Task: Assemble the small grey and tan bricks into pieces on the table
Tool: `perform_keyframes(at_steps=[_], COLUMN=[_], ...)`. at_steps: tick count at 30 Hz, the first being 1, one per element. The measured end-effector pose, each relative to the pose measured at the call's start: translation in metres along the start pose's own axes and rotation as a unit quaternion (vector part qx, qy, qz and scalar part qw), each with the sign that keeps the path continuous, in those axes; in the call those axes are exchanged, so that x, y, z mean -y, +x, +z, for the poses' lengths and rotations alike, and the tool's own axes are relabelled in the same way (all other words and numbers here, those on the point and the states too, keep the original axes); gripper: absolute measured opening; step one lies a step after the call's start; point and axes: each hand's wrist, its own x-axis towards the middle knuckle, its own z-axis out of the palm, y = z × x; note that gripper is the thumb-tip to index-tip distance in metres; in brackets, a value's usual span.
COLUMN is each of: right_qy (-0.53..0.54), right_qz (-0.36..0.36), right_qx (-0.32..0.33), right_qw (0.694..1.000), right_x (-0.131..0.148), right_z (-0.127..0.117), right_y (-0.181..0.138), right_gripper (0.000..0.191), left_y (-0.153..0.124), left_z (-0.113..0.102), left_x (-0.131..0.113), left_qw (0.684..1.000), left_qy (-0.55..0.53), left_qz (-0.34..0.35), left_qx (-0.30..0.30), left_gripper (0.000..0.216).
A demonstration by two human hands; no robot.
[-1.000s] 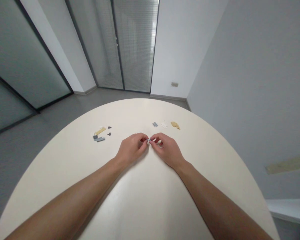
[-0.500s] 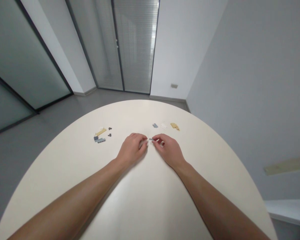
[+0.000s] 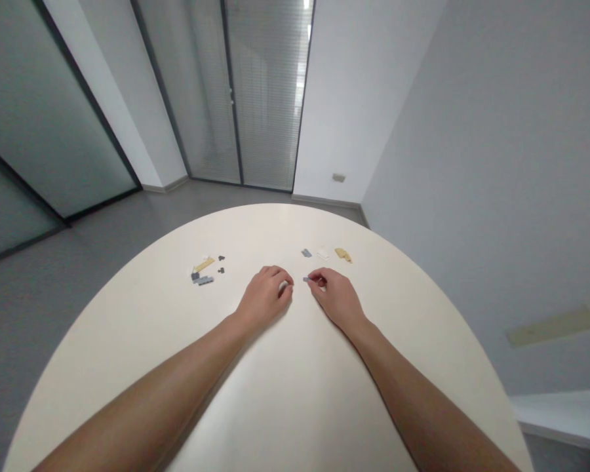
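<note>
Pinching a chip (image 3: 305, 280), the right hand (image 3: 335, 292) has its thumb and forefinger narrow around one end, while the other end, gray and small, pokes out to the left. The chip is over the table (image 3: 275, 393); whether it touches the top is too small to tell. Just left of the chip, apart from it, the left hand (image 3: 264, 293) is curled, thumb and forefinger tips close together with a small gap behind them; whether anything sits between those tips cannot be told. Almost straight beyond the chip lie gray bits (image 3: 306, 252); white bits (image 3: 322, 254) are beyond it and a little to its right, and tan bits (image 3: 343, 254) farther to its right. Well left of the chip is a loose cluster: a yellow strip (image 3: 204, 264), a dark block (image 3: 195, 276) and a gray bar (image 3: 204, 280). Two black bits (image 3: 221, 270) lie left of the chip too, slightly closer to it than the cluster, one farther out than the other.
</note>
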Motion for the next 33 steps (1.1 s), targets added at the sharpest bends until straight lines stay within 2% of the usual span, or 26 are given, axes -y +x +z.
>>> perform_keyframes(at_steps=[6, 13, 17, 24, 33], right_qy=[-0.03, -0.045, -0.044, -0.071, -0.107], right_qz=[0.03, 0.066, 0.097, 0.077, 0.065], right_qx=[0.009, -0.093, -0.118, -0.154, -0.144], right_qw=[0.999, 0.992, 0.987, 0.983, 0.982], right_x=[-0.001, -0.017, -0.015, -0.011, -0.018], right_z=[-0.004, 0.008, 0.012, 0.025, 0.034], right_y=[0.017, 0.05, 0.063, 0.062, 0.064], right_gripper=[0.009, 0.016, 0.016, 0.018, 0.018], left_y=[0.001, 0.002, 0.003, 0.002, 0.003], left_z=[0.0, -0.001, -0.001, -0.001, -0.001], left_x=[-0.001, -0.002, -0.002, -0.002, -0.002], left_qw=[1.0, 1.0, 1.0, 1.0, 1.0], left_qy=[-0.003, -0.006, -0.004, -0.005, -0.004], left_qz=[-0.005, -0.013, -0.014, -0.017, -0.02], left_qx=[-0.004, 0.0, 0.0, 0.0, 0.004], left_gripper=[0.018, 0.018, 0.017, 0.017, 0.016])
